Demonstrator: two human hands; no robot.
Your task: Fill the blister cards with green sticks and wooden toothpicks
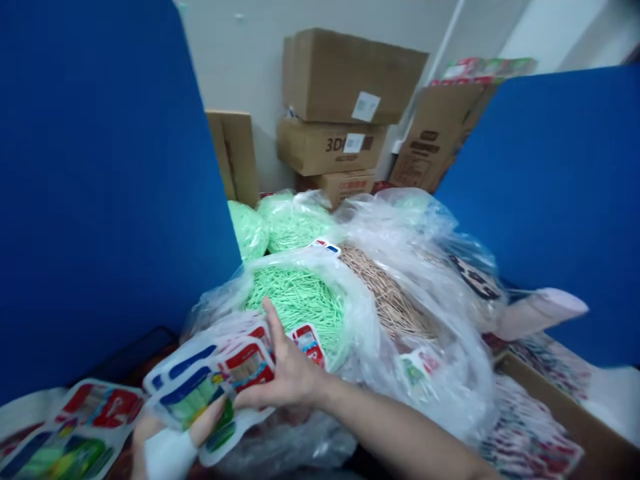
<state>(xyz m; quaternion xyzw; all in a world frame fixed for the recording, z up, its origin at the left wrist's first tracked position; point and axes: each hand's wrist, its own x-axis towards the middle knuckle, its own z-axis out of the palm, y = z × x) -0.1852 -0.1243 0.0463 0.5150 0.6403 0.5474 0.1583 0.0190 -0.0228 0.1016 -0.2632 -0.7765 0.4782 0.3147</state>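
My left hand, with a white wrap on a finger, grips a fanned stack of printed plastic packets from below at the bottom left. My right hand reaches across from the right and pinches the top of the same stack, its fingers partly spread over the packets. Just behind the hands lies an opened clear bag of green sticks, with one loose packet on it. Beside that is a clear bag of tan sticks.
Blue partition boards stand at left and right. More printed packets lie at bottom left. Further green bags sit behind, brown cartons are stacked against the wall, and a cardboard box is at bottom right.
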